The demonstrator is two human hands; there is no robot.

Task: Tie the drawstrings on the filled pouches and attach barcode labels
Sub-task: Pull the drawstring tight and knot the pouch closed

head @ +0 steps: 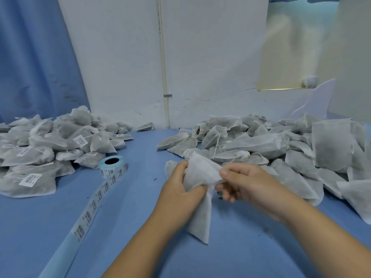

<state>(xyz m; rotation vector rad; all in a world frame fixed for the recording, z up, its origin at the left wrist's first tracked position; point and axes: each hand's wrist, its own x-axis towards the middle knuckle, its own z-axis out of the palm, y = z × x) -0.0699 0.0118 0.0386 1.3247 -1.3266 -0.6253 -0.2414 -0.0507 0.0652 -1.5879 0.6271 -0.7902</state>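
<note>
We hold one white non-woven pouch (200,175) just above the blue table (140,247), to the right of the barcode label roll (113,164) and nearer to us than it. Our left hand (178,185) is curled round the pouch's upper part. Our right hand (243,183) pinches the gathered fabric at its side between thumb and fingers. The bottom of the pouch hangs down toward the table. We cannot make out the drawstring on this pouch, nor how full it is, and no label shows on it.

To the left of the roll and behind it lies a pile of finished pouches (40,145). Several of them carry white barcode stickers and have cinched necks. From the roll a strip of labels (90,207) runs across the table toward us, with its near end bare backing. Well to the right of the roll, beyond our hands, a larger heap of unlabelled pouches (281,145) spreads along the wall, and loose strings trail from several of them.

We judge the job to be partly done. One sizeable batch looks tied and labelled, while the heap on the far side from the roll looks at least as big and has yet to be done. The pouch in hand seems to be at the tying step. After that it would need a sticker from the strip.
</note>
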